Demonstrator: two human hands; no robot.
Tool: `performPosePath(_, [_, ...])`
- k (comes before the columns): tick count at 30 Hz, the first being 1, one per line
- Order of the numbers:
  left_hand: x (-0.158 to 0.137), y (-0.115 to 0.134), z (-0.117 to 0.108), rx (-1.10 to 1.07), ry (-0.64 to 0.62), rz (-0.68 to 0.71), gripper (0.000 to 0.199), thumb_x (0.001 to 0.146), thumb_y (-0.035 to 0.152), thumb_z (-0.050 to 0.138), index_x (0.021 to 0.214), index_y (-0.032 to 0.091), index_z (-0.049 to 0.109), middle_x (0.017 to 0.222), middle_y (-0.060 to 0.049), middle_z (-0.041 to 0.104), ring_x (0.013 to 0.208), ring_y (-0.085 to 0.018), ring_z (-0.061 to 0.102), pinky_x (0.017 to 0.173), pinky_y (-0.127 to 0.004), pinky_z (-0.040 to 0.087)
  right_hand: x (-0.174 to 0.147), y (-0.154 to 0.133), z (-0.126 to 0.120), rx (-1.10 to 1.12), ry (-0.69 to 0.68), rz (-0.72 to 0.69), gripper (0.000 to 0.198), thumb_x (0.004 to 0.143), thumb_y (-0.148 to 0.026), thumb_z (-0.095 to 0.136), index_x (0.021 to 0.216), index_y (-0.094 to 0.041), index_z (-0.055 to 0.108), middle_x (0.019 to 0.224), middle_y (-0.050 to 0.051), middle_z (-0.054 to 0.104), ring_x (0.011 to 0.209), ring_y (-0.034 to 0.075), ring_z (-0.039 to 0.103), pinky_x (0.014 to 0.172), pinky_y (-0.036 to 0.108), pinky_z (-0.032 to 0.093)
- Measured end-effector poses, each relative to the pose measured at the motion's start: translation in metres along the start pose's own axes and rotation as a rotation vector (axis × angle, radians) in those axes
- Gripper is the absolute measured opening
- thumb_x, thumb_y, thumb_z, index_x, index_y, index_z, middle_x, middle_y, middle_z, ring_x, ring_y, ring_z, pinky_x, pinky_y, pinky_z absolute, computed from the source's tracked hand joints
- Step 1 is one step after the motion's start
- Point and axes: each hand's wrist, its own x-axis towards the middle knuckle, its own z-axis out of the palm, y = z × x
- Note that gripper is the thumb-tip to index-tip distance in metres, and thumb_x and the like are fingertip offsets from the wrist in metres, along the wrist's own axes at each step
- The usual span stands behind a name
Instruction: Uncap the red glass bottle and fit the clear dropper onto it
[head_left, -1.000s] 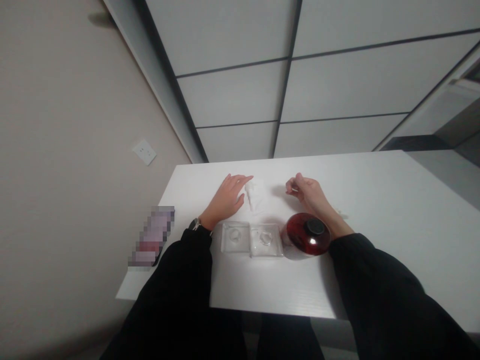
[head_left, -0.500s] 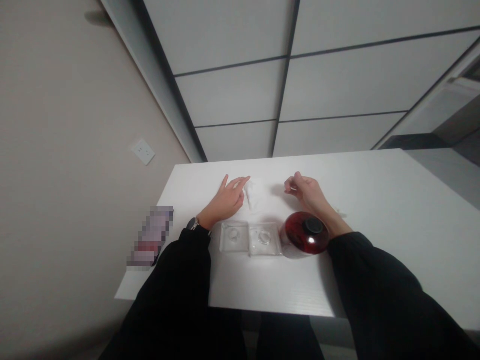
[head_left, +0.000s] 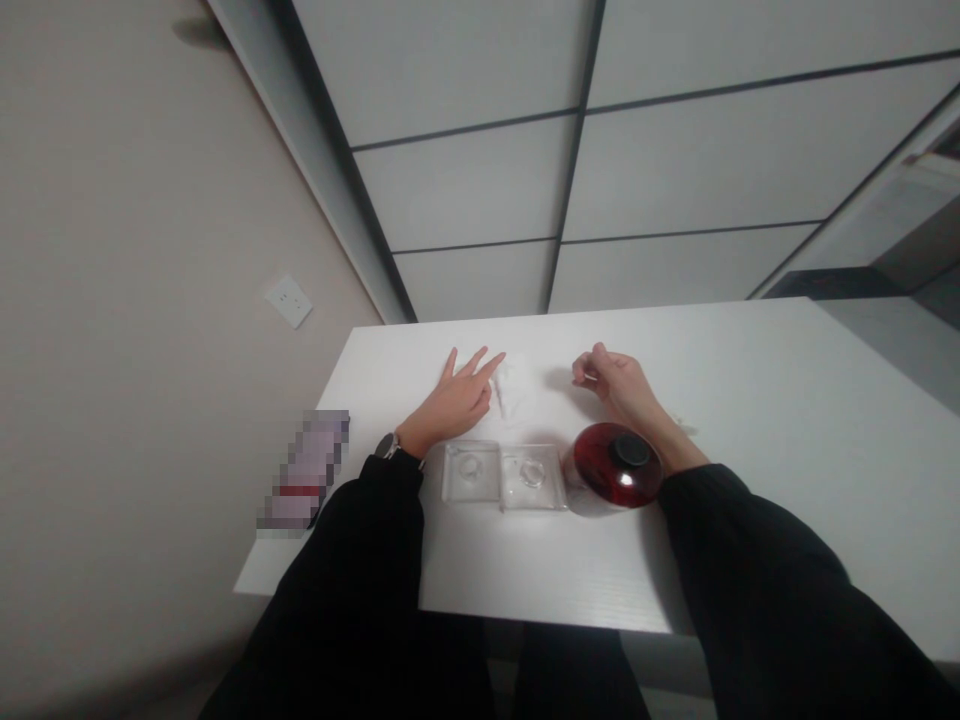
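My left hand [head_left: 456,398] rests palm down on the white table [head_left: 525,570], several fingers spread, beside a crumpled white tissue [head_left: 514,390]. Its fingertips reach the tissue's left edge; whether they touch it I cannot tell. To the right, my right hand [head_left: 616,383] stands on its edge with the fingers curled in towards the thumb. Anything inside that curl is hidden. Just in front of the right wrist is a round jar with a glossy dark-red lid and black knob [head_left: 619,465]. Two square clear trays [head_left: 471,490] [head_left: 534,490] sit side by side at its left.
A phone [head_left: 307,470], its screen blurred out, lies by the table's left edge. Behind the right wrist is a small pale object [head_left: 685,426], too faint to name. A wall with a socket [head_left: 289,301] stands at the left, and white panelled doors [head_left: 480,200] stand behind the table.
The fingers of my left hand have spread further apart. My right hand keeps its curled pose, and the things on the table stay where they were.
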Motion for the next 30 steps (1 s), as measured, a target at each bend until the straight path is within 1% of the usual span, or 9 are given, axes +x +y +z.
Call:
performPosePath(2, [-0.001, 0.0, 0.0, 0.004, 0.011, 0.012, 0.065, 0.101, 0.02, 0.033, 0.166, 0.013, 0.03, 0.158, -0.015, 0.059, 0.166, -0.028, 0.026, 0.136, -0.065, 0.006, 0.0, 0.0, 0.0, -0.002, -0.003, 0.0, 0.069, 0.069, -0.09, 0.076, 0.062, -0.023, 0.062, 0.069, 0.002, 0.062, 0.07, 0.017, 0.057, 0.072, 0.032, 0.054])
performPosePath(5, [-0.001, -0.003, 0.003, 0.007, -0.013, 0.037, 0.076, 0.095, 0.02, 0.043, 0.168, 0.013, 0.025, 0.129, -0.013, 0.076, 0.167, -0.029, 0.024, 0.135, -0.067, 0.005, 0.0, 0.0, -0.001, -0.005, -0.004, 0.0, 0.069, 0.069, -0.09, 0.076, 0.062, -0.023, 0.062, 0.069, 0.002, 0.062, 0.069, 0.017, 0.057, 0.071, 0.032, 0.054])
performPosePath(6, [-0.002, -0.004, 0.004, 0.016, -0.028, 0.046, 0.078, 0.094, 0.021, 0.045, 0.169, 0.012, 0.024, 0.121, -0.012, 0.077, 0.167, -0.03, 0.022, 0.135, -0.067, 0.005, 0.0, 0.0, -0.001, -0.006, -0.003, -0.001, 0.069, 0.068, -0.09, 0.076, 0.062, -0.023, 0.062, 0.069, 0.002, 0.062, 0.069, 0.017, 0.057, 0.071, 0.032, 0.054])
performPosePath(7, [-0.002, -0.004, 0.006, 0.037, -0.041, 0.055, 0.079, 0.093, 0.022, 0.045, 0.169, 0.011, 0.024, 0.121, -0.013, 0.077, 0.168, -0.031, 0.02, 0.134, -0.068, 0.005, 0.0, 0.0, 0.0, -0.007, -0.003, -0.002, 0.069, 0.068, -0.09, 0.076, 0.062, -0.023, 0.062, 0.069, 0.002, 0.062, 0.07, 0.017, 0.057, 0.071, 0.032, 0.054])
performPosePath(11, [-0.004, -0.006, 0.013, 0.161, -0.055, 0.096, 0.076, 0.096, 0.023, 0.042, 0.168, 0.012, 0.023, 0.152, -0.019, 0.062, 0.168, -0.034, 0.017, 0.133, -0.07, 0.006, -0.001, -0.001, 0.0, -0.005, 0.0, -0.001, 0.069, 0.069, -0.09, 0.075, 0.062, -0.023, 0.062, 0.069, 0.002, 0.061, 0.07, 0.017, 0.057, 0.072, 0.032, 0.054])
performPosePath(13, [-0.004, -0.006, 0.015, 0.193, -0.052, 0.106, 0.075, 0.096, 0.023, 0.04, 0.168, 0.012, 0.022, 0.157, -0.019, 0.058, 0.168, -0.034, 0.016, 0.132, -0.071, 0.006, -0.001, -0.001, 0.0, 0.001, -0.001, 0.002, 0.069, 0.068, -0.09, 0.076, 0.061, -0.023, 0.062, 0.069, 0.003, 0.061, 0.07, 0.017, 0.057, 0.072, 0.032, 0.054])
performPosePath(24, [-0.005, -0.005, 0.012, 0.199, -0.074, 0.095, 0.076, 0.097, 0.022, 0.042, 0.169, 0.011, 0.02, 0.161, -0.02, 0.055, 0.168, -0.037, 0.016, 0.131, -0.073, 0.003, -0.001, -0.003, 0.001, 0.03, 0.009, 0.01, 0.068, 0.065, -0.088, 0.08, 0.061, -0.023, 0.062, 0.068, 0.002, 0.062, 0.068, 0.016, 0.056, 0.07, 0.032, 0.054])
performPosePath(27, [-0.005, -0.005, 0.011, 0.185, -0.065, 0.098, 0.076, 0.096, 0.021, 0.043, 0.169, 0.011, 0.023, 0.159, -0.02, 0.057, 0.168, -0.036, 0.018, 0.132, -0.072, 0.003, -0.001, -0.003, 0.001, 0.034, 0.008, 0.014, 0.068, 0.064, -0.088, 0.081, 0.06, -0.023, 0.062, 0.068, 0.002, 0.062, 0.068, 0.016, 0.056, 0.069, 0.031, 0.054])
performPosePath(30, [-0.005, -0.003, 0.008, 0.14, -0.031, 0.121, 0.075, 0.094, 0.018, 0.046, 0.167, 0.01, 0.028, 0.149, -0.019, 0.065, 0.165, -0.036, 0.025, 0.131, -0.072, 0.005, -0.001, -0.003, 0.001, 0.024, 0.007, 0.008, 0.068, 0.065, -0.088, 0.08, 0.06, -0.023, 0.062, 0.068, 0.002, 0.062, 0.068, 0.016, 0.056, 0.069, 0.031, 0.054])
